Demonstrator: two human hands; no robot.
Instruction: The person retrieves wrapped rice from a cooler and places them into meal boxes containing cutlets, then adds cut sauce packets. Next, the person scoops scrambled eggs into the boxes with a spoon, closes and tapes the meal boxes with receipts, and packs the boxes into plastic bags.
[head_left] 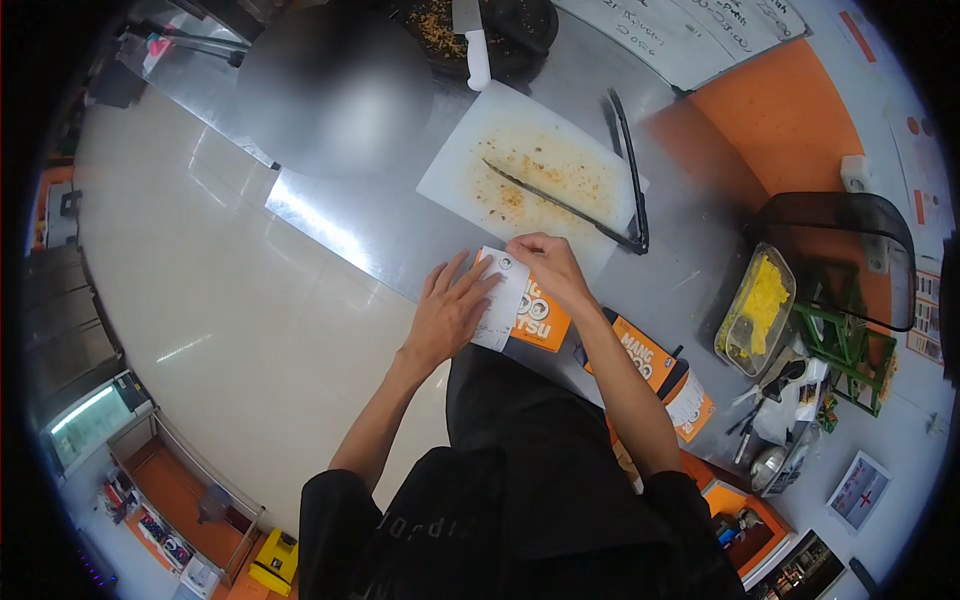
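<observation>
At the counter's (390, 215) near edge: a paper slip (508, 280), lying partly over an orange printed box (541, 322).
Left hand (450, 308): fingers open, spread flat on the slip.
Right hand (552, 270): fingers curled together at the slip's upper corner; cannot tell whether they pinch it.
Beside the right forearm: more orange packaging (655, 366).
Beyond the hands: white cutting board (450, 180) with crumbs, black tongs (638, 205) splayed across its right side.
Farthest: white-handled knife (478, 60) on a dark, crumb-strewn vessel (535, 32).

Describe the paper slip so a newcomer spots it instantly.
Find the steel counter, then its near edge. There the left hand lies on the slip. Its white face with small dark markings sets it apart from the bold-lettered orange package it overlaps.
</observation>
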